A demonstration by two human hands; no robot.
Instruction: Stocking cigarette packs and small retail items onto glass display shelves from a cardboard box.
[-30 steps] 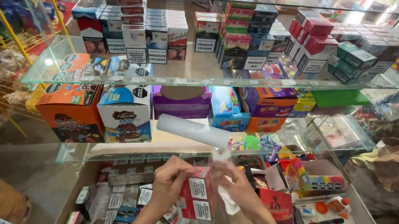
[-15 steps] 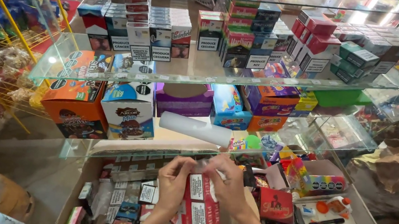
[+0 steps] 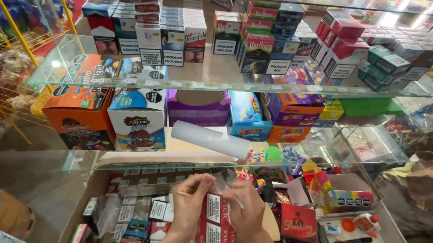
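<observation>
- Small shop display case, all glass shelves point(image 3: 293, 90), crammed with stacked little packs up top and bigger colourful cartons lower down.
- Middle shelf has an orange carton point(image 3: 79, 109) on the left, a white and blue carton point(image 3: 140, 117) beside it, and a white roll point(image 3: 210, 139) lying on its side just right of those.
- Down low, an open cardboard box point(image 3: 96, 195) full of small packs sits under the hands.
- Left hand point(image 3: 189, 203) and right hand point(image 3: 247, 210) are both on a red and white pack bundle point(image 3: 216, 228), held just above that box, near the middle bottom of the view.
- Left grip: fingers closed on the bundle's left edge, thumb on top.
- Right grip: pinching narrow at some clear plastic wrap point(image 3: 229, 188) at the bundle's top, palm resting against the right side.
- Just right of the right hand there's a flat red packet point(image 3: 298, 224), and further right a tray with a black marker point(image 3: 353, 240).
</observation>
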